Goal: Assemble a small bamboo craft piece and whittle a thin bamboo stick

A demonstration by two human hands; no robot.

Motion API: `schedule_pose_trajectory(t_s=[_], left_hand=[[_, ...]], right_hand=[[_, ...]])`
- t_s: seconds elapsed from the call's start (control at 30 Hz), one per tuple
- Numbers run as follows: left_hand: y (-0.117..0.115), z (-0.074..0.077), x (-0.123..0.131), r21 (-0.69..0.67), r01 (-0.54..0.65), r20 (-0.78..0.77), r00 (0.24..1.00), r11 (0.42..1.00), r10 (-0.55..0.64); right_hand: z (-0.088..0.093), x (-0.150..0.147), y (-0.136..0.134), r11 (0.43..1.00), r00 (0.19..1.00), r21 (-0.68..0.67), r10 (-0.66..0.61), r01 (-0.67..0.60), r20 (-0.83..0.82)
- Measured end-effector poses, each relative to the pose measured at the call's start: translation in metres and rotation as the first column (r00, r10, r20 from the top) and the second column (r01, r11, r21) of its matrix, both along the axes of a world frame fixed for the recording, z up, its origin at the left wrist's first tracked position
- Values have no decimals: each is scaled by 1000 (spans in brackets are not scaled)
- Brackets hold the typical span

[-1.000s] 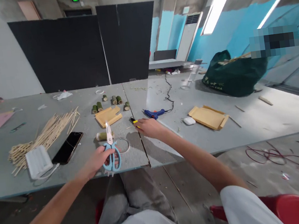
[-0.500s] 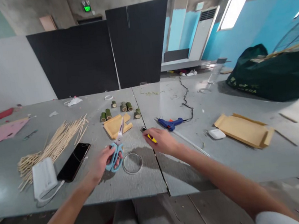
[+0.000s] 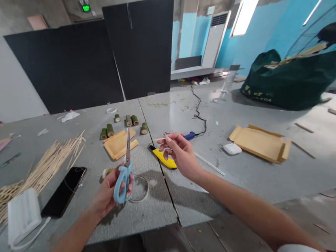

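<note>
**Q:** Left hand (image 3: 107, 194): what do you read?

**A:** I read it clamped around the blue handles of the scissors (image 3: 122, 182). They are raised off the bench (image 3: 254, 180), blades together, tips pointing up and away. My view of the lower handle loop is partly covered by the fingers.

**Q:** Right hand (image 3: 181, 156)?

**A:** Lifted near the seam between the bench panels, with thumb and forefinger pinched on a thin stick (image 3: 158, 139). It is so slender that I can follow only the end left of the fingertips.

**Q:** What is hidden or cut off?

**A:** The blue glue gun (image 3: 190, 134) shows only one end and its cord behind that hand. A yellow knife (image 3: 163, 160) lies on the bench just below the fingers. A green bamboo piece (image 3: 108, 172) peeks from behind the left hand. The wire ring (image 3: 139, 189) is partly overlapped by the scissors. Beside the phone (image 3: 63, 192) lies a white pack (image 3: 22, 215); I cannot tell what it is.
</note>
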State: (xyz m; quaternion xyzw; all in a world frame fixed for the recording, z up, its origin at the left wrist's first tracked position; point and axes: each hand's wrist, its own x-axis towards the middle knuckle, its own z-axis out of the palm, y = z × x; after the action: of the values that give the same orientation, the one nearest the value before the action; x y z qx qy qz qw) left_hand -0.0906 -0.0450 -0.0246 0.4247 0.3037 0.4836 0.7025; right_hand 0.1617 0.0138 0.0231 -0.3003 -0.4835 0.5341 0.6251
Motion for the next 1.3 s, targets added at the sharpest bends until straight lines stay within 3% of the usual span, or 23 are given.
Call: schedule_pose_trajectory(t_s=[0.13,0.27,0.4,0.57,0.77,0.97,1.13,1.3], left_hand=[[3,-11,3,156,40,1,999,987,-40],[1,-16,8,302,54,-132,991,952,-15],[-8,-19,12,445,8,-245,963,896,113],[-16,-18,17,499,24,-402,892,866,207],[-19,-18,22,536,-23,-431,852,844,297],[-18,-17,22,593,-76,-467,778,801,420],[-18,-23,19,609,-49,-505,746,791,435],[-17,-28,17,643,-38,-507,727,764,463]], right_hand=[[-5,-8,-5,997,998,-46,70,-70,-5],[-11,-15,-13,988,989,-46,147,-147,3],[-13,-21,-23,979,979,-23,202,-203,-11],[-17,-28,-36,967,968,-41,251,-251,1],[-28,-32,-43,972,963,3,233,-236,135],[-26,-24,-46,963,906,205,78,-177,416],[-18,-16,-42,874,814,450,-120,-186,569],[-18,-15,-38,783,807,581,-186,-223,561]])
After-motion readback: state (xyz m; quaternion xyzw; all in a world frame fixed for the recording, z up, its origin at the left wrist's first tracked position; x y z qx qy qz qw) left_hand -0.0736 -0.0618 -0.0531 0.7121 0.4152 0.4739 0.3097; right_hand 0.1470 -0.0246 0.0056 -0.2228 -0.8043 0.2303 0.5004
